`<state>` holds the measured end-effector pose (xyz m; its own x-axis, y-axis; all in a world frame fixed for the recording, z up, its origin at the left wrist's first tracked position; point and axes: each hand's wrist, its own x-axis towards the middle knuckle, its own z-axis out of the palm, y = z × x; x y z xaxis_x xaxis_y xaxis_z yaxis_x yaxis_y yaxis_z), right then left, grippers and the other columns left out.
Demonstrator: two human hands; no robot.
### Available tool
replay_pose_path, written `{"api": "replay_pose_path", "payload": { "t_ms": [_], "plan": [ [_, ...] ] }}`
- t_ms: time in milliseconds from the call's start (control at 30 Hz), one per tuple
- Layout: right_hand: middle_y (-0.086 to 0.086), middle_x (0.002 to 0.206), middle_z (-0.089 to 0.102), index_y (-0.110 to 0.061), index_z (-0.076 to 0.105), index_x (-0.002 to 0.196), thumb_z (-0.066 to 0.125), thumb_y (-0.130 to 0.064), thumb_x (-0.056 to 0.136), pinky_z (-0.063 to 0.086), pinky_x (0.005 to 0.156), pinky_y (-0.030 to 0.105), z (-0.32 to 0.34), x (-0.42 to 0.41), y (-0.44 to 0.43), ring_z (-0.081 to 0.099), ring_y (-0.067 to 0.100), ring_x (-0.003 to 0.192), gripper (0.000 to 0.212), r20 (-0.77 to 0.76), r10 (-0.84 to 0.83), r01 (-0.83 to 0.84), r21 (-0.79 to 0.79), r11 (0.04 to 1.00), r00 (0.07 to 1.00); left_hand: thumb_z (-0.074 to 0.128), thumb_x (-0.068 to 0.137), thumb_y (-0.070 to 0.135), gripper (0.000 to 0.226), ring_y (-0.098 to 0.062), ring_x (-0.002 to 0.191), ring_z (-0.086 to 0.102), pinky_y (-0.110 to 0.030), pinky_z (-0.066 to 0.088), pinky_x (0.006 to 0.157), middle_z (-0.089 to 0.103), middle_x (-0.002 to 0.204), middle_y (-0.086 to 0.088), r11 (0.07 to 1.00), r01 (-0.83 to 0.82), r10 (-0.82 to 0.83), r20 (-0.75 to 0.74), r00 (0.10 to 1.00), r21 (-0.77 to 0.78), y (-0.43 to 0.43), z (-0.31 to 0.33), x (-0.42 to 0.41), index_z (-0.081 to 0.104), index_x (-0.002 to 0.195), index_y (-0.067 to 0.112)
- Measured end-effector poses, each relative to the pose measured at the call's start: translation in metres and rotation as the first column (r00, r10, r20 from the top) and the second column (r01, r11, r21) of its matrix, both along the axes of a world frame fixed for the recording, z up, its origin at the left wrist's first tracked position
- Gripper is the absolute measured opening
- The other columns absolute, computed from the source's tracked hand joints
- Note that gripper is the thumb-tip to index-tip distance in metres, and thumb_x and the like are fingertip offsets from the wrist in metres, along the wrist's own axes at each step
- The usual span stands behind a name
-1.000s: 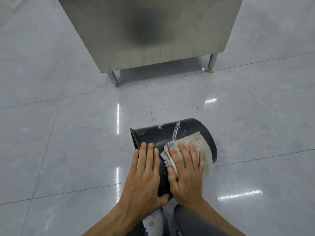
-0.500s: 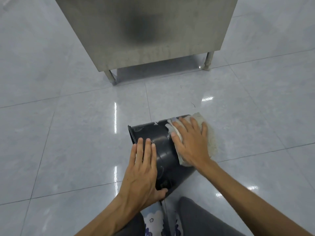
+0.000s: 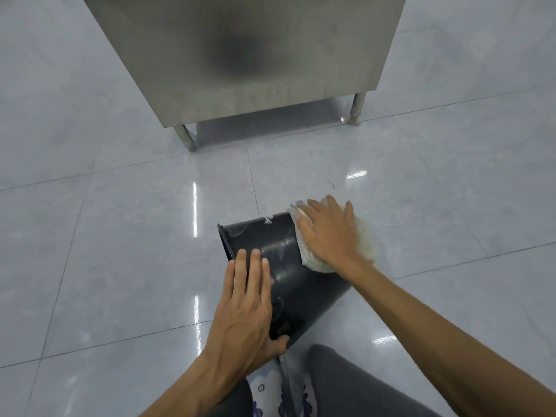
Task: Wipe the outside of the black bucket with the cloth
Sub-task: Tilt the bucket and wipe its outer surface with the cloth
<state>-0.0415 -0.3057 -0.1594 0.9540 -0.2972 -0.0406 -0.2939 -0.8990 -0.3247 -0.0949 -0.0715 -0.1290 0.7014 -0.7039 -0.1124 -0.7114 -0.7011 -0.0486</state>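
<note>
The black bucket [image 3: 282, 260] lies on its side on the tiled floor, its open rim pointing left. My left hand [image 3: 245, 302] rests flat on the bucket's near side, thumb hooked under the lower edge, steadying it. My right hand [image 3: 326, 233] presses a pale, fuzzy cloth [image 3: 365, 243] against the far right part of the bucket, near its base. The cloth hides that end of the bucket. White scuff marks show on the bucket's top.
A stainless steel cabinet [image 3: 255, 55] on short legs stands on the floor just beyond the bucket. Glossy grey floor tiles [image 3: 120, 236] surround the bucket. My knees in grey trousers [image 3: 346, 383] and patterned footwear are at the bottom edge.
My right hand has slid the cloth from the near middle of the bucket away to its far right end. The left hand has stayed in place on the bucket.
</note>
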Motion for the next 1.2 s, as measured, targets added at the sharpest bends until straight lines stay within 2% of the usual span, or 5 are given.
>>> {"api": "replay_pose_path", "payload": {
  "t_ms": [233,467,767,1100,1200],
  "plan": [
    [-0.008,0.168,0.027,-0.034,0.031,0.159,0.023,-0.05,0.107,0.005,0.126,0.055,-0.006,-0.09,0.069,0.014,0.023,0.158,0.055,0.174,0.099,-0.116,0.091,0.989,0.98,0.049,0.071,0.081,0.122,-0.048,0.15,0.01,-0.059,0.017,0.118,0.018,0.16,-0.032,0.998,-0.002,0.001,-0.007,1.0,-0.064,0.002,0.002,0.003,0.029,0.15,-0.01],
    [-0.007,0.155,0.049,-0.037,0.053,0.146,0.019,-0.062,0.105,0.009,0.121,0.064,0.004,0.011,-0.009,0.026,0.028,0.153,0.06,-0.087,-0.086,0.09,0.05,0.995,0.993,0.066,0.059,0.073,0.129,-0.049,0.15,0.008,-0.059,0.012,0.119,0.019,0.16,-0.033,1.0,0.006,-0.006,-0.013,1.0,0.006,-0.002,0.003,-0.007,0.028,0.151,-0.009],
    [-0.008,0.169,0.023,-0.032,0.03,0.16,0.022,-0.049,0.109,0.001,0.127,0.053,-0.016,-0.095,0.082,0.007,0.02,0.159,0.054,0.232,0.091,-0.119,0.112,0.986,0.969,0.056,0.064,0.081,0.128,-0.044,0.152,0.008,-0.055,0.012,0.12,0.02,0.161,-0.028,0.998,-0.016,0.015,-0.016,1.0,-0.057,0.004,-0.001,0.016,0.028,0.152,-0.007],
    [-0.003,0.158,0.046,-0.035,0.055,0.145,0.02,-0.063,0.105,0.005,0.121,0.065,0.013,0.023,0.022,0.026,0.029,0.153,0.06,-0.102,-0.006,0.009,0.03,1.0,0.995,0.069,0.055,0.072,0.133,-0.048,0.15,0.007,-0.06,0.02,0.121,0.016,0.161,-0.031,1.0,-0.006,0.006,-0.009,1.0,-0.003,0.002,0.004,-0.001,0.025,0.152,-0.009],
    [-0.006,0.158,0.046,-0.034,0.049,0.149,0.022,-0.056,0.107,0.005,0.125,0.058,0.008,0.003,0.038,0.024,0.025,0.155,0.055,0.018,0.039,-0.039,0.029,0.999,0.999,0.068,0.052,0.072,0.135,-0.046,0.151,0.006,-0.06,0.021,0.12,0.018,0.162,-0.029,1.0,-0.023,0.023,-0.024,0.999,-0.008,0.002,0.006,0.009,0.027,0.152,-0.008]
  ]
}}
